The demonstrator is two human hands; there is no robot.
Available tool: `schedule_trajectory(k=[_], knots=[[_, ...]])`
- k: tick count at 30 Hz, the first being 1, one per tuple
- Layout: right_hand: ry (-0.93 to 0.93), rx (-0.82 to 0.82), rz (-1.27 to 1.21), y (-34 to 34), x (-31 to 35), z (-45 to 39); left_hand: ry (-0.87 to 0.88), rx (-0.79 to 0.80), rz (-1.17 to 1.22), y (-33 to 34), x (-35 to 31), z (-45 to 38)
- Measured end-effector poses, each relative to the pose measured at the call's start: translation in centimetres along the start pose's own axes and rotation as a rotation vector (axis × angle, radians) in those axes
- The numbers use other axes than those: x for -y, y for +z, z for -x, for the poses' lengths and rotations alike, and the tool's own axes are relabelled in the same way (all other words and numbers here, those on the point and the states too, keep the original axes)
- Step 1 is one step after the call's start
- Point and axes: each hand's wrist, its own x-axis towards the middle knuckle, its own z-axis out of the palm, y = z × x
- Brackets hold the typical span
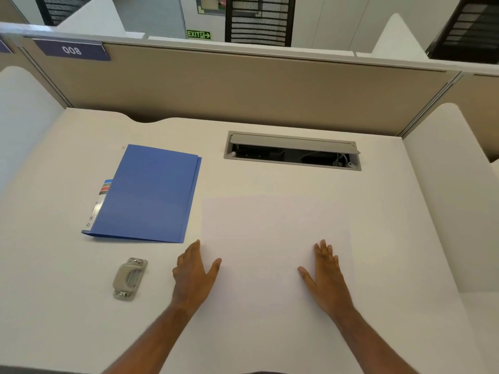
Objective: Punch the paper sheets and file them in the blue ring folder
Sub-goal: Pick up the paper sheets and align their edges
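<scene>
We rest both hands flat, fingers spread, gripping nothing — left hand (194, 271) and right hand (325, 276) on the paper (270, 228); next, gather it toward the punch (129, 278) — folder (151, 193) shut.

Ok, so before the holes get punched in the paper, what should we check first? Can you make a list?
1. White paper sheets lie flat on the white desk: ok.
2. Left hand and right hand rest open at the sheets' side edges, no grip yet: ok.
3. Beige plastic hole punch lies free, left of the left hand: ok.
4. Blue ring folder is open and ready: not ok, it is closed.
5. Sheet edges lined up: cannot tell.
6. Number of sheets: cannot tell.
</scene>
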Motion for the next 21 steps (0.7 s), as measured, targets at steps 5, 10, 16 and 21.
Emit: schedule_trajectory(k=[5,10,16,21], knots=[[-0.040,0.014,0.008,0.8,2.0,-0.3,-0.042,0.008,0.042,0.4,-1.6,-0.5],[-0.122,0.037,0.002,1.8,3.9,-0.1,-0.075,0.026,0.128,1.0,-2.9,-0.6],[-0.149,0.097,0.030,2.5,6.4,0.1,-0.163,0.042,0.332,1.5,-3.4,-1.0],[-0.124,0.109,0.026,2.2,6.9,0.0,-0.324,0.046,0.652,0.9,-3.3,-1.9]])
